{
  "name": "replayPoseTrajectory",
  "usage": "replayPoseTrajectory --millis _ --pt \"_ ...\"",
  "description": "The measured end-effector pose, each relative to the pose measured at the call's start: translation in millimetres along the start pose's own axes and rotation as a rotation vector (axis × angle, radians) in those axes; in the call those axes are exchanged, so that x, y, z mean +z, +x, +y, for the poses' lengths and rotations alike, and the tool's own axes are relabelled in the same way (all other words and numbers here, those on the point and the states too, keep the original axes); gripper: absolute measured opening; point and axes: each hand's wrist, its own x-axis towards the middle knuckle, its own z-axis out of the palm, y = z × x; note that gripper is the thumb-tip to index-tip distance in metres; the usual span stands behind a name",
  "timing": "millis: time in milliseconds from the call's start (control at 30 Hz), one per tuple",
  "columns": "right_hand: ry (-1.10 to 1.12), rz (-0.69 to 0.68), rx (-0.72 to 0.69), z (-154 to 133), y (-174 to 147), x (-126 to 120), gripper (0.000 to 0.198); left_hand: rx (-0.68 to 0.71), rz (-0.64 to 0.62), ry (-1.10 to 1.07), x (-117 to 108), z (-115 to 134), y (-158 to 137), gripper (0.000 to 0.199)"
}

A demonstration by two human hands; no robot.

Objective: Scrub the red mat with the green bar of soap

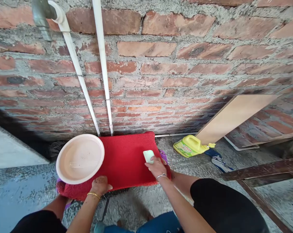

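A thick red cloth (127, 161), perhaps a towel or mat, lies spread over a low support against the wall. My right hand (157, 167) grips a pale green bar of soap (148, 156) on the right part of the cloth. Down at the cloth's front edge, my left hand (99, 185) is closed on the fabric with its thumb pointing right; its fingertips are hard to see. Just beyond that hand, a pale pink basin (61, 161) with a little clear water stands on the cloth's left end.
A yellow jug (190, 145) lies on the concrete floor to the right, beside a leaning board (236, 116) and a blue-and-white slipper (220, 164). White pipes (104, 71) run down the brick wall (158, 48). A wooden frame (260, 170) stands at far right.
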Motion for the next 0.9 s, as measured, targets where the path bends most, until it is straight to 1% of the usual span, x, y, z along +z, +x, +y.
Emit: replayPoseTrajectory --millis 67,133,200,233,300,367,433,500,600,667,767,833,900 --pt "0.049 -0.09 -0.047 -42.6 -9.2 17.1 0.034 0.009 -0.014 0.0 2.0 -1.6 -4.5 0.038" --pt "0.098 -0.185 -0.133 -88.5 -21.0 38.5 0.038 0.012 -0.029 0.008 4.3 -4.2 -7.5 0.038" --pt "0.108 -0.247 -0.232 -129.0 -32.4 61.1 0.041 0.017 -0.039 0.017 5.1 -6.5 -9.3 0.039" --pt "0.099 -0.267 -0.279 -144.7 -36.9 71.4 0.042 0.021 -0.041 0.02 4.7 -7.2 -9.9 0.038" --pt "0.067 -0.283 -0.373 -164.0 -41.8 86.9 0.043 0.031 -0.04 0.025 2.4 -7.0 -10.4 0.036" --pt "0.023 -0.286 -0.442 -165.6 -39.9 92.6 0.044 0.04 -0.032 0.025 -0.8 -5.0 -9.8 0.035" --pt "-0.027 -0.278 -0.457 -150.6 -30.7 87.4 0.045 0.047 -0.02 0.02 -2.7 -2.6 -7.7 0.034" --pt "-0.051 -0.261 -0.403 -122.6 -15.4 73.6 0.047 0.065 -0.001 0.021 -1.4 -1.2 -3.7 0.036" --pt "-0.034 -0.196 -0.247 -65.8 11.5 44.5 0.046 0.108 0.023 0.037 7.9 -3.0 6.0 0.039" --pt "-0.02 -0.13 -0.116 -23.8 25.7 23.6 0.044 0.13 0.038 0.053 17.6 -6.5 14.7 0.042" --pt "-0.005 -0.034 0.103 34.4 34.2 -5.0 0.042 0.151 0.08 0.102 33.1 -12.2 31.6 0.05" --pt "0.009 0.016 0.226 62.5 32.3 -18.8 0.037 0.141 0.114 0.111 42.6 -14.0 44.3 0.052" --pt "0.029 0.05 0.293 76.1 28.2 -25.6 0.034 0.118 0.18 0.121 51.2 -13.3 55.2 0.053"
